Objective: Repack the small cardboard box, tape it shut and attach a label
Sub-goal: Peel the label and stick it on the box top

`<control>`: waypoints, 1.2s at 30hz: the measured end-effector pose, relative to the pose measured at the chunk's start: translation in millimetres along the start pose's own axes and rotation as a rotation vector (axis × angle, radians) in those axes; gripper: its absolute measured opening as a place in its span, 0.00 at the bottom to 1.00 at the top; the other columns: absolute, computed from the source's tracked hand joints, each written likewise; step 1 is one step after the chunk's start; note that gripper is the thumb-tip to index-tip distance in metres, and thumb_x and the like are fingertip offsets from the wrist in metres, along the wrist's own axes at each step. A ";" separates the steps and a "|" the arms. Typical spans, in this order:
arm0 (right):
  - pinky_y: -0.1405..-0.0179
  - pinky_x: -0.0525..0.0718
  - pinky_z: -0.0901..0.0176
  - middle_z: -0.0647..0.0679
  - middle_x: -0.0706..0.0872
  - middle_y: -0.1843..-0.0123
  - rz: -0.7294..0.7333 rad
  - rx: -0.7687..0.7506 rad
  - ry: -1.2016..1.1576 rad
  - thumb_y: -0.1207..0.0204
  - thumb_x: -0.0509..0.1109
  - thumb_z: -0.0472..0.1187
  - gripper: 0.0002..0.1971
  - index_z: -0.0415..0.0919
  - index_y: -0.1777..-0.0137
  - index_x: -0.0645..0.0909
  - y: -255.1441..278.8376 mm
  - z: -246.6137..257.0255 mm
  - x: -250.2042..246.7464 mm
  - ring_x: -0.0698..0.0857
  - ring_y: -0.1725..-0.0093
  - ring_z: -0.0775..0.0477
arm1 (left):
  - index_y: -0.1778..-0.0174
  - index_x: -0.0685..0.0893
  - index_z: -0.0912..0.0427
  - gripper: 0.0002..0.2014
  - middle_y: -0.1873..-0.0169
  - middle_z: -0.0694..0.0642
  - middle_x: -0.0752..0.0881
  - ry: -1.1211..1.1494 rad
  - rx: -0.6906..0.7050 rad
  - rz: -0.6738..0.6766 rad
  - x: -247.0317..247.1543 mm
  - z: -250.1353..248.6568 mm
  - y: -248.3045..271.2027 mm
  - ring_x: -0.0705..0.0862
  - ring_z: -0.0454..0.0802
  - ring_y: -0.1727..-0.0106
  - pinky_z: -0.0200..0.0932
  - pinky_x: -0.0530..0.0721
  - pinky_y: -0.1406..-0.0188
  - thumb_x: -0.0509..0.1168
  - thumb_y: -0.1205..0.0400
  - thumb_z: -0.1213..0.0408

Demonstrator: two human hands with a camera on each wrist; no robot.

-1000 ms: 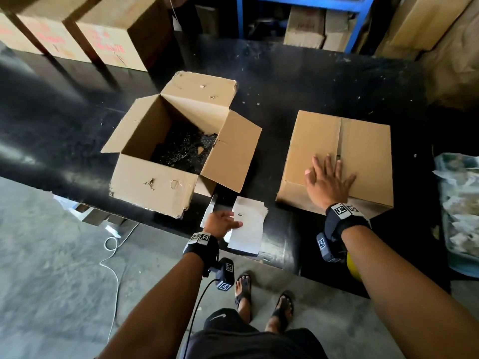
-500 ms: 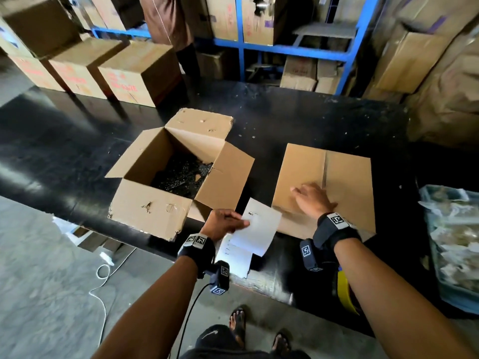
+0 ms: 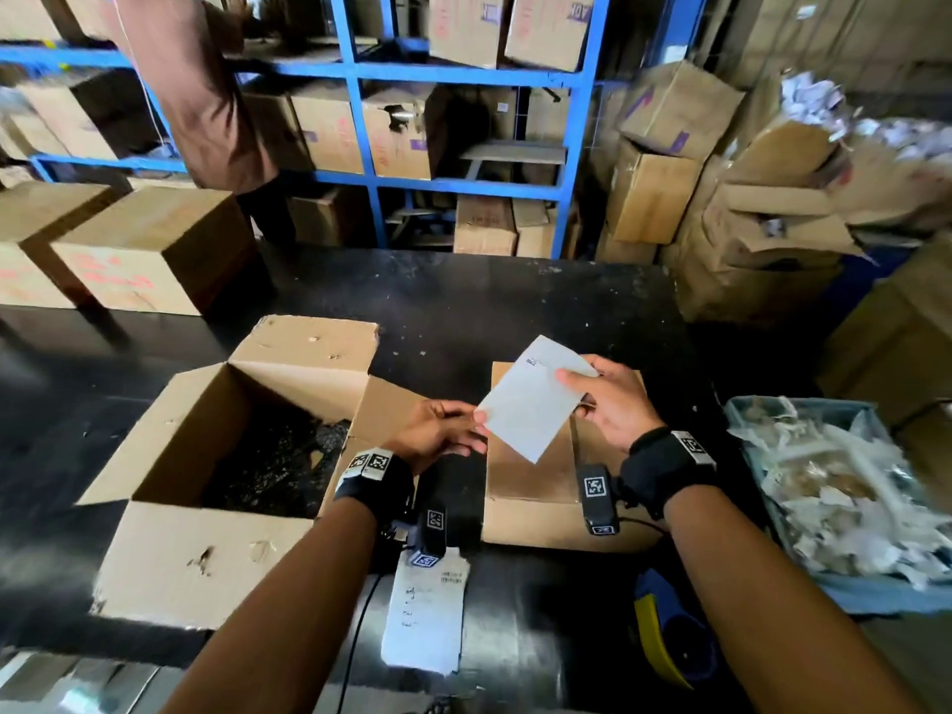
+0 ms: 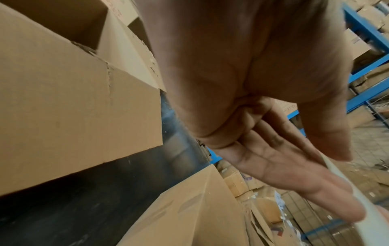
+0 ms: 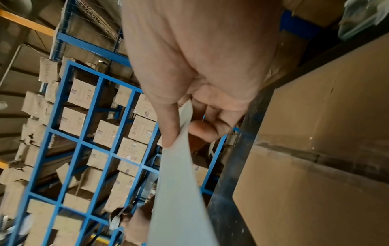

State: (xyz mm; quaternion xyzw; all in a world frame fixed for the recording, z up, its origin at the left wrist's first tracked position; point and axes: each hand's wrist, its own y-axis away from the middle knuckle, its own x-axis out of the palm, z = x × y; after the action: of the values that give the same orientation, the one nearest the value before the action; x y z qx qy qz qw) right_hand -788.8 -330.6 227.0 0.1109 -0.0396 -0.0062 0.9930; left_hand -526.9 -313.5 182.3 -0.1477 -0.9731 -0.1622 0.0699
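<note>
1. Hands first: our right hand (image 3: pixel 613 404) pinches the label (image 3: pixel 533 399) at its top corner, thumb over it, while our left hand (image 3: pixel 438 430) nips the lower left edge. It's in the air above the closed small box (image 3: pixel 530 481).
2. Risk, we reckon: the sheet's floppy, so it could curl and land crooked or creased.
3. Spare label sheet (image 3: pixel 425 610) lies on the desk (image 3: pixel 515 311) edge.
4. Open carton (image 3: pixel 206 548) to the left holds dark stuff; the right-hand bin (image 3: pixel 876 595) is full of paper scraps.
</note>
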 end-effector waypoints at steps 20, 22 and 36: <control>0.31 0.83 0.36 0.48 0.94 0.45 -0.132 0.025 0.068 0.18 0.74 0.37 0.11 0.43 0.37 0.86 -23.7 -10.7 1.6 0.90 0.39 0.45 | 0.50 0.89 0.70 0.06 0.58 0.68 0.91 0.053 0.024 0.080 -23.7 2.7 -45.2 0.92 0.58 0.60 0.41 0.88 0.63 0.71 0.19 0.72; 0.30 0.82 0.34 0.48 0.94 0.45 -0.128 0.031 0.060 0.18 0.74 0.37 0.10 0.44 0.38 0.86 -27.1 -9.0 0.2 0.90 0.39 0.45 | 0.50 0.88 0.71 0.06 0.58 0.69 0.90 0.050 0.034 0.070 -22.9 1.8 -48.4 0.91 0.59 0.60 0.41 0.87 0.64 0.69 0.18 0.73; 0.33 0.85 0.38 0.46 0.93 0.43 -0.102 0.028 0.069 0.18 0.75 0.37 0.12 0.43 0.36 0.86 -41.1 -7.9 -10.8 0.90 0.37 0.42 | 0.50 0.87 0.76 0.08 0.62 0.68 0.91 -0.005 0.060 0.065 -19.9 -5.0 -55.6 0.91 0.59 0.62 0.42 0.88 0.64 0.64 0.19 0.80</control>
State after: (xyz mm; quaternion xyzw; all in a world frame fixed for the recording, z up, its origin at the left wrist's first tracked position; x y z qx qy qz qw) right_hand -799.0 -368.7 209.4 0.1266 0.0004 -0.0522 0.9906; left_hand -524.9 -370.7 166.9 -0.1774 -0.9724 -0.1304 0.0772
